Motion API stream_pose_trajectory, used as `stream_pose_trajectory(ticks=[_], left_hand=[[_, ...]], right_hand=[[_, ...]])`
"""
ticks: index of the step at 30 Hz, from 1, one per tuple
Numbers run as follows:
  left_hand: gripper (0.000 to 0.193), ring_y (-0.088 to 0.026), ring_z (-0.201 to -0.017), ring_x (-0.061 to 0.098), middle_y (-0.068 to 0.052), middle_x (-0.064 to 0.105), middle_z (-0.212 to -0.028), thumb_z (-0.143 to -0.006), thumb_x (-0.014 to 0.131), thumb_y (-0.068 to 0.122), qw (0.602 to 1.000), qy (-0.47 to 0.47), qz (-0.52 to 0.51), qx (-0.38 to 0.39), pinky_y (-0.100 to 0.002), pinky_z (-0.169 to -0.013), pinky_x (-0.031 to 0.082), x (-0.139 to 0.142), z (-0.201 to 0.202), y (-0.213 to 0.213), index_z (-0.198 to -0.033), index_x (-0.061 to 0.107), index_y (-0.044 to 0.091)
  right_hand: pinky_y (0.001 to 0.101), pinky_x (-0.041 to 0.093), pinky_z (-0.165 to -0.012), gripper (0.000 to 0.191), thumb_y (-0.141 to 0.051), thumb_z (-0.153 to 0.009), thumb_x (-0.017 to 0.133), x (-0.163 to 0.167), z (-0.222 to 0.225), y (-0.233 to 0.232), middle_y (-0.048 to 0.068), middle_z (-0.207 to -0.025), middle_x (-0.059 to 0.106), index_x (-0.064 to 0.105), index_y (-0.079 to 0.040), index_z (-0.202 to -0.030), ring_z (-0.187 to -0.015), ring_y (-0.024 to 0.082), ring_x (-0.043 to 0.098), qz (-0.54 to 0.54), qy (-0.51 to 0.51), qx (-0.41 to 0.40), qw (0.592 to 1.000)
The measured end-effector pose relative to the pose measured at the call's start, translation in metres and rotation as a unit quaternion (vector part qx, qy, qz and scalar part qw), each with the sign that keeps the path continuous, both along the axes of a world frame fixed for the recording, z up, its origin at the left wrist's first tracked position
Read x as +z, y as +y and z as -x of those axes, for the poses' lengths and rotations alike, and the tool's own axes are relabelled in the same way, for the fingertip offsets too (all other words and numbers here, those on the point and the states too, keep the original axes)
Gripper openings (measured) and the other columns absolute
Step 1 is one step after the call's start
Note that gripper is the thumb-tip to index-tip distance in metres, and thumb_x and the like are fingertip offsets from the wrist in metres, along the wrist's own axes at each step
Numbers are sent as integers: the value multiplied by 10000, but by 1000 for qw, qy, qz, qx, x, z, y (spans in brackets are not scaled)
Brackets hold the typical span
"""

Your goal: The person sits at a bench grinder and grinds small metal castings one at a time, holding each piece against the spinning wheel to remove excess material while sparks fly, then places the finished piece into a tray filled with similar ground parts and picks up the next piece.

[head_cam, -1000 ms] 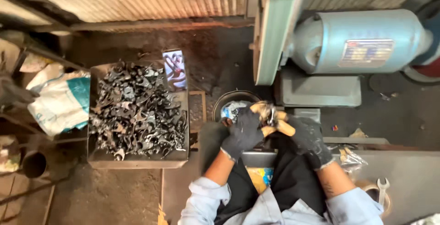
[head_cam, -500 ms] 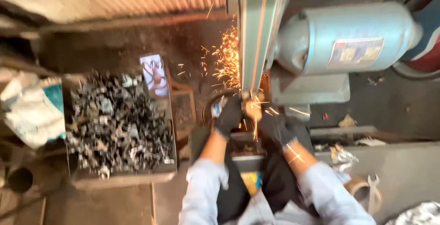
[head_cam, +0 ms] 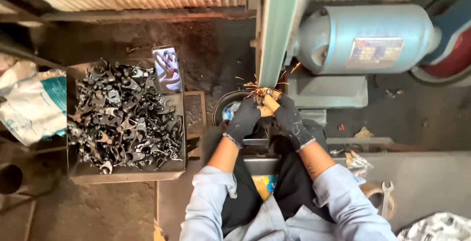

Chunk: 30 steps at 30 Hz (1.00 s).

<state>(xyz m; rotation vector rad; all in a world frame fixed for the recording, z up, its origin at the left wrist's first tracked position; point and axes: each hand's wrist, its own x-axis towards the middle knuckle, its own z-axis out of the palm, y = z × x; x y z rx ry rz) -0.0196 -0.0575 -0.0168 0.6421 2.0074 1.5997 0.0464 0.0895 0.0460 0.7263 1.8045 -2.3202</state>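
At frame centre, two gloved hands press a small metal piece [head_cam: 265,93] to a grinding belt [head_cam: 274,40].

Head view: the left hand [head_cam: 244,119] and right hand [head_cam: 289,118] are both clenched around the piece, held against the belt's lower end. Half a second ago sparks sprayed wide toward the upper left; now only a few fly, so I judge the pressure lighter. A tray of dark metal parts [head_cam: 125,118] sits at left, a grey-blue motor [head_cam: 365,37] at upper right.
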Motion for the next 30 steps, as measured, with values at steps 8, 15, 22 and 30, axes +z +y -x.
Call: stream_pose_trajectory(ticks=[8,15,22,30], left_hand=[[277,-206,-913,673,-104,727,-1006,-873,800,122,938,-265,-219,-35,-367,-807,545,-18,-3,0,-1071,737,-61],[543,-312,-1006,658,-195,691,-1087,-943,638,479,881,442,-95,136,-360,-873,556,17,-20,34,-1226,636,15],[277,-243,-888,735,-160,781,-914,-1020,659,269,979,202,12,8,-394,-832,581,74,14,-35,-1098,736,15],[175,-344,-881,681,-163,714,-959,-994,545,124,808,369,458,42,-476,-805,532,49,79,-244,-1039,709,86]], right_hand=[[347,528,-776,343,-197,-1045,578,13,-13,16,155,-1083,671,630,52,-1274,-931,260,644,-312,360,154,866],[335,502,-698,295,-296,-1030,630,-2,8,20,131,-952,711,661,-3,-1044,-805,207,637,149,105,-102,978],[358,534,-982,304,-249,-1105,604,23,-6,-6,81,-1194,650,593,-34,-1320,-1102,194,629,-126,218,-92,963],[346,491,-950,362,-223,-900,709,57,-30,-34,108,-1109,749,701,-46,-1215,-1068,242,696,-334,22,200,921]])
